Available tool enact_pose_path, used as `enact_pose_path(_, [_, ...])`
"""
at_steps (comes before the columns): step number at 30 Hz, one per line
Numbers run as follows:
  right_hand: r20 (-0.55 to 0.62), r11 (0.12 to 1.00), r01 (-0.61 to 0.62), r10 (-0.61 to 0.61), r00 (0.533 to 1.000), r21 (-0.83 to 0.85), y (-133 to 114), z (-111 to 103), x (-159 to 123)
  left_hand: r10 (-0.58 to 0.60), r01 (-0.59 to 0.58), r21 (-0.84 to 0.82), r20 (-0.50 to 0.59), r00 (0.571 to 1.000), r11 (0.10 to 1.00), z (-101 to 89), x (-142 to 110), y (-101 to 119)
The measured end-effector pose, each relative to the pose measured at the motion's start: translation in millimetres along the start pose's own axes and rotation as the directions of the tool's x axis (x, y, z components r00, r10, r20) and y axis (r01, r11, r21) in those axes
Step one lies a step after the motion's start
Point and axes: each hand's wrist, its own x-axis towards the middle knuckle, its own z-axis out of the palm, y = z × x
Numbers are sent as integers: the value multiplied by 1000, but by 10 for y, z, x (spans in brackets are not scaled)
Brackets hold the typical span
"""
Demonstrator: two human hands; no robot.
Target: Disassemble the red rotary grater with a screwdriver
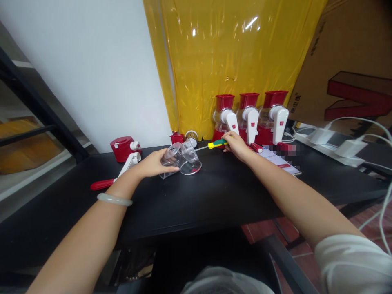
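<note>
My left hand (pixel 156 163) is closed around a clear plastic grater housing (pixel 190 166) just above the black table, thumb along its near side. In my right hand (pixel 235 145) is a screwdriver (pixel 217 143) with a yellow and green handle, its shaft pointing left at the housing. Whether the tip touches the plastic I cannot tell. Left of my left hand sit a red grater base (pixel 121 149) and a white crank (pixel 127 166) with a red handle. Behind the housing are a small red part (pixel 177 138) and a metal grating drum (pixel 192 136).
Several things line the back right: three assembled red and white rotary graters (pixel 225 112), a sheet or tablet (pixel 280 160) and a white power strip (pixel 333 149) with plugged-in chargers and cables. A yellow plastic-wrapped stack (pixel 232 53) and a cardboard box (pixel 346 61) stand behind the black table (pixel 214 196).
</note>
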Motion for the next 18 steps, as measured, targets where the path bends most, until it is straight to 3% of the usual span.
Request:
enact_pose_path(12, [20, 992, -54, 52, 998, 118, -68, 28, -54, -12, 12, 17, -9, 1000, 1000, -13, -10, 32])
enact_pose_path(18, [5, 999, 51, -51, 999, 12, 41, -6, 46, -17, 17, 16, -10, 1000, 1000, -10, -8, 16])
